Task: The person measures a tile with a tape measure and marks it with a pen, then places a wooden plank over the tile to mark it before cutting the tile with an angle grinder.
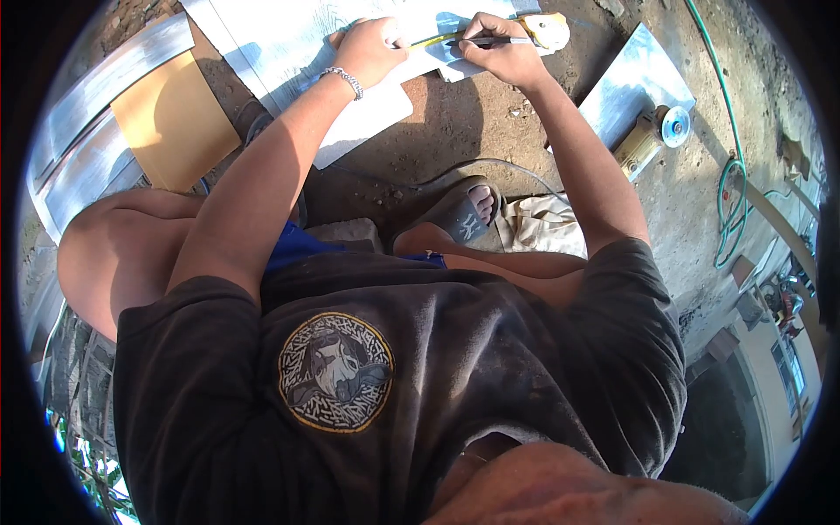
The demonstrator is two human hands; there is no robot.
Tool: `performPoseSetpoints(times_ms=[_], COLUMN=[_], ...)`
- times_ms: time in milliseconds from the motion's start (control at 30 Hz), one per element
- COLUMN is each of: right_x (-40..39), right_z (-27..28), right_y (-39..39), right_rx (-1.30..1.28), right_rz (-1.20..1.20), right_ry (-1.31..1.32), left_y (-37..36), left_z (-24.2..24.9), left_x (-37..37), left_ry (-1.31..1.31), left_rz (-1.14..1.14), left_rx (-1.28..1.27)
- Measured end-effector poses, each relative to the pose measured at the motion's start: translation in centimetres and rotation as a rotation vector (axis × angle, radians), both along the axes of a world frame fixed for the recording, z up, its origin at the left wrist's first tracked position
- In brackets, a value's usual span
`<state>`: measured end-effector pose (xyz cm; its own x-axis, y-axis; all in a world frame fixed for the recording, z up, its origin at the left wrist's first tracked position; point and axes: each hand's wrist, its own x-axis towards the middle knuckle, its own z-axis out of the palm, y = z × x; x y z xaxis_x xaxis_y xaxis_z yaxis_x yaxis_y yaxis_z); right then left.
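Note:
A tape measure (549,32) with a pale case lies at the right end of a white sheet (289,35), and its yellow blade stretches left across the sheet. My left hand (372,52), with a chain bracelet on the wrist, is closed at the left end of the blade. My right hand (503,57) pinches a slim dark pen-like marker (512,40) beside the blade, close to the case. The marker's tip is hidden by my fingers.
An angle grinder (652,136) rests by a metallic sheet (634,83) on the right. Further right a green hose (733,201) coils on the dirt. A tan board (175,122) and whitish panels (114,83) lie left. A cable (472,163) runs near my sandalled foot.

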<state>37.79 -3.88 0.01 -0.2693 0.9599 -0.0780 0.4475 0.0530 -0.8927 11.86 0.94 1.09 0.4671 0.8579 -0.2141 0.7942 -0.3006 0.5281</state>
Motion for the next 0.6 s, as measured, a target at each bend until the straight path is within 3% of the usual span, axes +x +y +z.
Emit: performPoseSetpoints(times_ms=[133, 200, 600], right_x=[0.0, 0.9, 1.6], right_z=[-0.8, -1.2, -1.8], right_y=[0.2, 0.0, -0.8], right_rx=[0.05, -0.071, -0.048], right_rz=[-0.001, -0.004, -0.025], right_ry=[0.087, 0.106, 0.078], left_y=[-0.1, -0.3, -1.0], left_z=[-0.5, -0.9, -1.5], left_x=[0.5, 0.8, 2.0], left_ry=[-0.043, -0.033, -0.017], left_rz=[0.006, 0.019, 0.021], left_rx=[0.054, 0.029, -0.015])
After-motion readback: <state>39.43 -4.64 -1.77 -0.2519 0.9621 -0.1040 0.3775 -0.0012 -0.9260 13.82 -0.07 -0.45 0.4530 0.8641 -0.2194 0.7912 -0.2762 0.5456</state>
